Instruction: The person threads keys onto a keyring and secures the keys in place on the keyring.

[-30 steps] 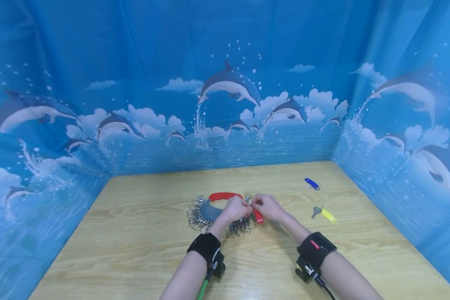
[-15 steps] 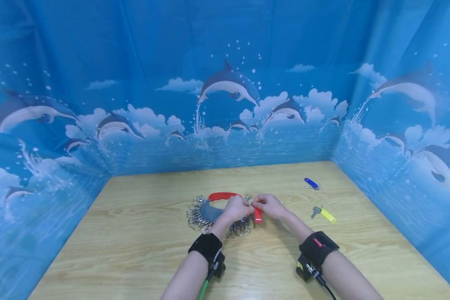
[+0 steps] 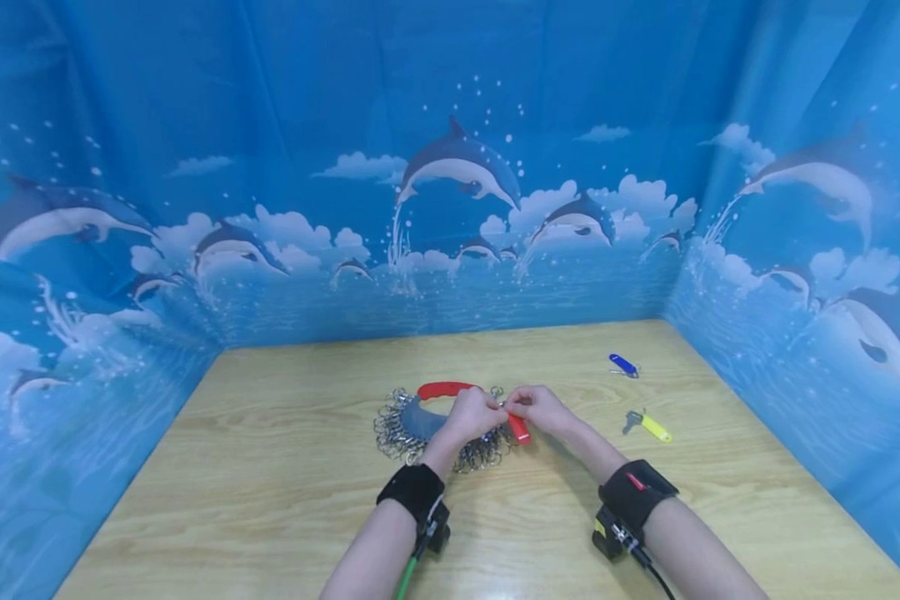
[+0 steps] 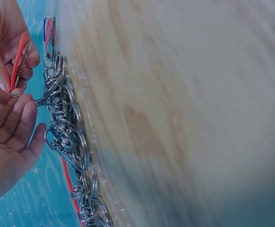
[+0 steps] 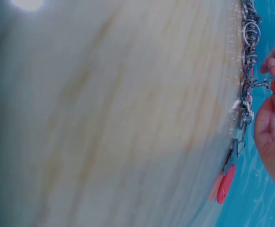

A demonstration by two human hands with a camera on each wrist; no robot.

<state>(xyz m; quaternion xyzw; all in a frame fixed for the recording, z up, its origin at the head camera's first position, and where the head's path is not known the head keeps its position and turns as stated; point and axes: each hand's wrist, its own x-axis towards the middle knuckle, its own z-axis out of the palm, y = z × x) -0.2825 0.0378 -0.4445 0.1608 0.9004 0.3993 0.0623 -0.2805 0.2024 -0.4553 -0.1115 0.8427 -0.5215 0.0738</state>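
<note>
A grey key rack [image 3: 423, 423] with a red handle [image 3: 448, 389] lies on the table, fringed by several metal clasps and rings. My left hand [image 3: 474, 414] is over its right side. In the left wrist view its thumb and finger pinch a small split ring [image 4: 14, 95], and a clasp [image 4: 42, 101] meets its fingertips. Facing it, my right hand [image 3: 542, 411] holds a red key tag [image 3: 520, 429] with a key [image 4: 24, 59] alongside. Exactly how the ring and clasp join is hidden by fingers. A second red tag [image 5: 226, 183] lies beside the rack in the right wrist view.
A yellow key tag with a key [image 3: 654, 428] lies on the table to the right. Farther back is a blue key tag [image 3: 624, 366]. Dolphin-print curtains [image 3: 450, 292] enclose the wooden table [image 3: 270, 467] at the back and sides.
The red tag swings upright, then tilts again with its lower end to the right. Both hands stay almost in place, fingertips close together.
</note>
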